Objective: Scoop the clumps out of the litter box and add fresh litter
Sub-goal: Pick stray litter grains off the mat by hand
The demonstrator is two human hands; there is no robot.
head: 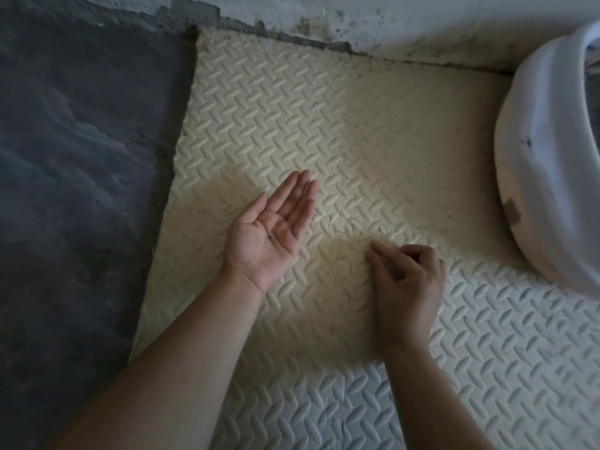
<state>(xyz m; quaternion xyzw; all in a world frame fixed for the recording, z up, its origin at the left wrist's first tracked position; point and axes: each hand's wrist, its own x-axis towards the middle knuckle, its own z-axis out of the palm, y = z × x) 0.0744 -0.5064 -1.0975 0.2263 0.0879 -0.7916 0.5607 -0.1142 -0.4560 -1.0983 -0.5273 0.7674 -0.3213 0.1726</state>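
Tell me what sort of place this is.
Likely a floor corner kept for a cat: a cream embossed foam mat on rough grey floor, a stained wall and a white litter box at right.

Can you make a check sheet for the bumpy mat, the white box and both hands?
Surface: cream foam mat, ridged pattern.
Job's things: white litter box at right edge, side smudged; no scoop or litter bag seen.
Clutter: dark specks on the mat; a dark bit in the upturned palm.
Hands: left hand flat, palm up; right hand fingers bunched at the mat, any pinched crumb too small to see.
Cables: nothing seen.
Surroundings: dark floor left, stained wall behind.
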